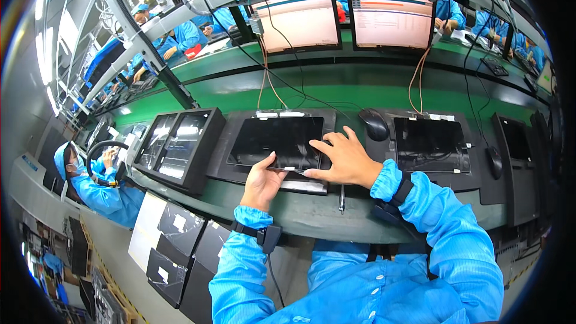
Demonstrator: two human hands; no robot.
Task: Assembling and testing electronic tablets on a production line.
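A dark flat display panel [282,137] lies on a black fixture on the bench in front of me, with two cables running up from its far edge. My left hand [264,185] is at the panel's near edge, thumb up over the rim and fingers curled by the underside. Over the right end of the panel my right hand [351,159] has its fingers spread, their tips touching or just above the surface. A slim pen-like tool [342,198] rests on the bench just below that hand.
A second dark panel [431,144] sits to the right, with computer mice [374,125] beside it. On the left stands a black tray with panels [179,144]. Two monitors [393,19] hang behind. A co-worker [96,180] is at far left; several more work beyond the bench.
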